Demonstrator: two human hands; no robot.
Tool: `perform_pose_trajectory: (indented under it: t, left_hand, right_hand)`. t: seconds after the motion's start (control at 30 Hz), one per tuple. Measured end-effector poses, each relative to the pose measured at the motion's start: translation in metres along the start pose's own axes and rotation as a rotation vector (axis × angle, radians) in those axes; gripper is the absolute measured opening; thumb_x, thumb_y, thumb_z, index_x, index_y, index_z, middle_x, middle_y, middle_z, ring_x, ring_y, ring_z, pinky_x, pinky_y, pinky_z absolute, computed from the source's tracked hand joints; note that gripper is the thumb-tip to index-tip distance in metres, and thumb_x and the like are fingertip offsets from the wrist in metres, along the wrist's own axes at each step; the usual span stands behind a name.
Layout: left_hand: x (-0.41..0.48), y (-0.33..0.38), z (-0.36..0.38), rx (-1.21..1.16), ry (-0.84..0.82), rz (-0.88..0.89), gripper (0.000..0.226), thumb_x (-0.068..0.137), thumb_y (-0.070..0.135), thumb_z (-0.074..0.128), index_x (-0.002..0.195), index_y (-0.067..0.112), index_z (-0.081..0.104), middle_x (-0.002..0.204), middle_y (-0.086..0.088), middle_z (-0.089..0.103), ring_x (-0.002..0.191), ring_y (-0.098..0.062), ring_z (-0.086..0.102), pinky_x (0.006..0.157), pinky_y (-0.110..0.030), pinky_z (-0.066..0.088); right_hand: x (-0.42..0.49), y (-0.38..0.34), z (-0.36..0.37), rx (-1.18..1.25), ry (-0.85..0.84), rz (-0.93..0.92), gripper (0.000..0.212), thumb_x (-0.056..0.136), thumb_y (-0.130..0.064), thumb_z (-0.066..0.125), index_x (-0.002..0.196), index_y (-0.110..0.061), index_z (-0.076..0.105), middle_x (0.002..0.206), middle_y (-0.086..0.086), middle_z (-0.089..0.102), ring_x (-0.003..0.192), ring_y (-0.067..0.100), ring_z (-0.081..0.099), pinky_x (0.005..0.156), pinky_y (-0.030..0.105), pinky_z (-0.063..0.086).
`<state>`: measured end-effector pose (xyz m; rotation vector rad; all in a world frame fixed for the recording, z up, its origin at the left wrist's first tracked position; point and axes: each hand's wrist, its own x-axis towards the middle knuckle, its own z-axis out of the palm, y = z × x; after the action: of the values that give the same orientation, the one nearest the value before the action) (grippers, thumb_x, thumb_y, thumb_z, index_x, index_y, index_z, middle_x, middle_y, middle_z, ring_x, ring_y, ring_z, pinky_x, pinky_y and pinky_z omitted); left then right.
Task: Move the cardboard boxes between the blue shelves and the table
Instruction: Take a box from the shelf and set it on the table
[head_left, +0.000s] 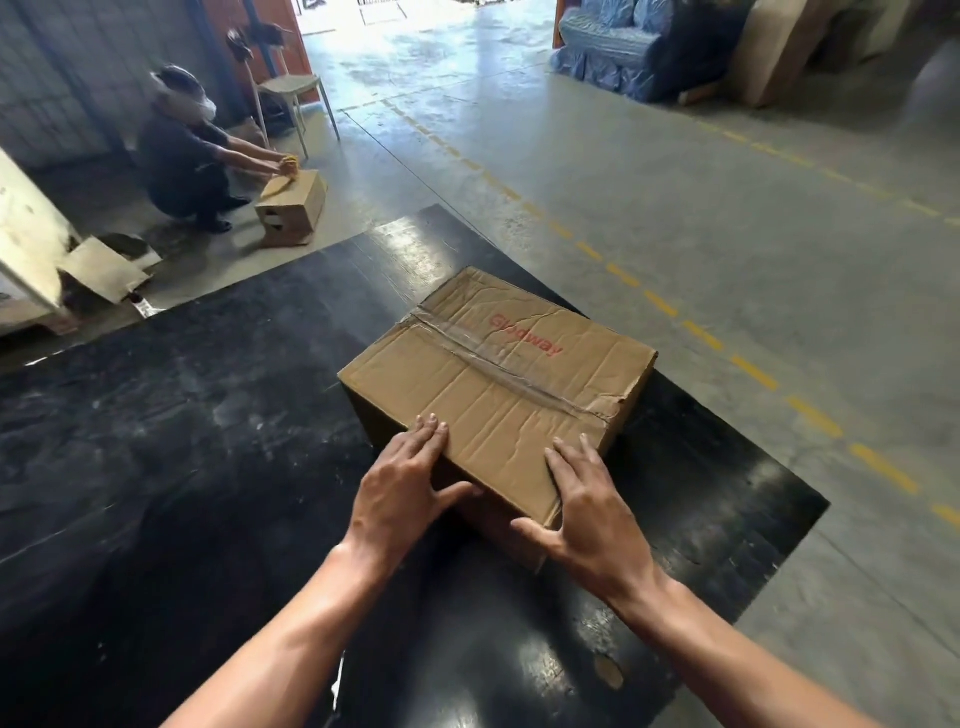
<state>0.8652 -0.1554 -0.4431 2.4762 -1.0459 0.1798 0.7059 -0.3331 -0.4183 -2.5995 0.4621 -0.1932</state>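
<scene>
- Cardboard box (498, 384): centre of the frame, resting on the black table (182, 441). Its top is creased, taped along the seam, with red lettering on the far flap.
- Your left hand (400, 493): lower centre, spread wide. The straight fingers lie flat on the box's near top edge and the thumb rests against the near side face.
- Your right hand (592, 514): right of the left, at the box's near corner, likewise wide. The fingers lie flat on top and the thumb stretches across the side.
- Upper left of the frame: another person (182, 156) crouches on the concrete floor, both hands on a smaller box (293, 208), with a chair (291, 88) behind.
- Upper right: a blue-wrapped sofa (623, 52).
</scene>
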Motion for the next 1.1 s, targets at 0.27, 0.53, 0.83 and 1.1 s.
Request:
perform_pose_trajectory:
  t: [0.27,0.53,0.83,1.1]
  left_hand:
    - [0.066,-0.067,-0.047,-0.106,-0.29,-0.21,0.095,0.073,0.058,0.076,0.153,0.027,0.038,0.166,-0.002,0.014,0.153,-0.014,0.01,0.123,-0.034,0.013]
    - [0.051,-0.071,-0.038,-0.102,-0.094,-0.27,0.079,0.069,0.05,0.083,0.137,0.017,0.06,0.151,-0.002,0.047,0.139,-0.018,0.046,0.117,-0.035,0.034]
    - [-0.063,0.005,-0.023,-0.092,0.133,-0.11,0.037,0.087,0.03,0.077,0.12,0.013,0.073,0.124,-0.001,0.07,0.11,-0.013,0.067,0.097,-0.02,0.047]
    - [-0.012,-0.061,-0.042,-0.072,-0.344,0.105,0.098,0.075,0.091,0.038,0.151,0.029,0.035,0.159,0.009,0.021,0.152,-0.008,0.005,0.125,-0.036,0.016]
  right_hand:
    - [0.004,0.025,-0.014,-0.048,0.008,-0.032,0.088,0.083,-0.048,0.075,0.153,-0.01,0.037,0.16,0.003,0.033,0.153,0.014,0.014,0.118,0.019,0.006]
    - [0.028,0.057,-0.038,-0.123,-0.053,-0.015,0.091,0.082,-0.038,0.079,0.154,-0.009,0.033,0.162,0.003,0.03,0.153,0.015,0.016,0.118,0.021,0.008]
    - [0.071,0.069,-0.066,-0.131,-0.079,0.015,0.088,0.078,-0.034,0.084,0.149,-0.004,0.042,0.157,0.008,0.04,0.148,0.023,0.031,0.12,0.029,0.019]
    - [0.066,0.052,-0.044,-0.152,-0.153,-0.16,0.074,0.089,-0.035,0.071,0.152,-0.012,0.039,0.159,0.003,0.035,0.15,0.018,0.026,0.115,0.024,0.015]
